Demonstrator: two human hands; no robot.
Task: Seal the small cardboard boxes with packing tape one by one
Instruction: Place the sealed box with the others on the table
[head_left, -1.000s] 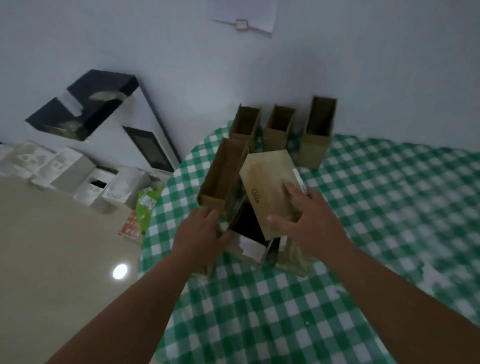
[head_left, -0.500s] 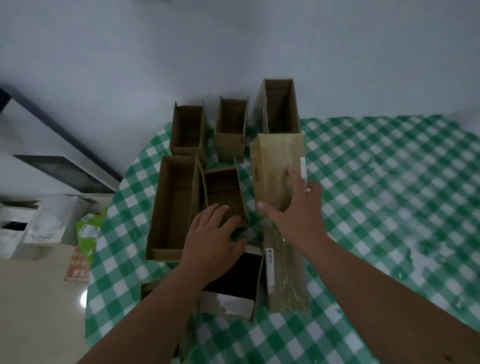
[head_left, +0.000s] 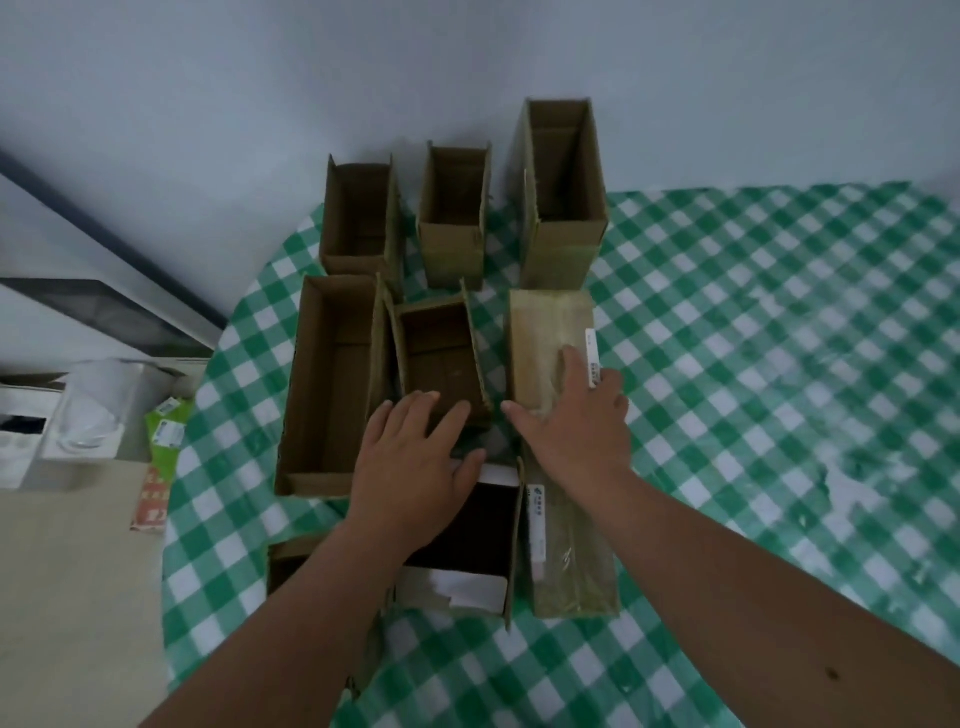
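Observation:
Several brown cardboard boxes stand on a green-and-white checked table (head_left: 753, 364). My right hand (head_left: 576, 421) lies flat with spread fingers on a closed, taped box (head_left: 545, 343) with a white label. My left hand (head_left: 415, 462) rests with straight fingers on the near rim of a small open box (head_left: 441, 358). Below my left hand sits an open box with a dark inside and white flaps (head_left: 467, 561). Another closed, taped box (head_left: 571, 566) lies to its right. No tape roll is in sight.
A long open box (head_left: 332, 384) stands at the left. Three open boxes (head_left: 561, 187) line the back by the wall. Left of the table, on the floor, are white cartons (head_left: 62, 426) and a green packet (head_left: 166, 431). A further box (head_left: 291, 566) peeks out under my left forearm.
My right hand has laid the closed box flat on the table behind the other taped box. My left hand slid forward onto the small open box's rim. The camera tilted down.

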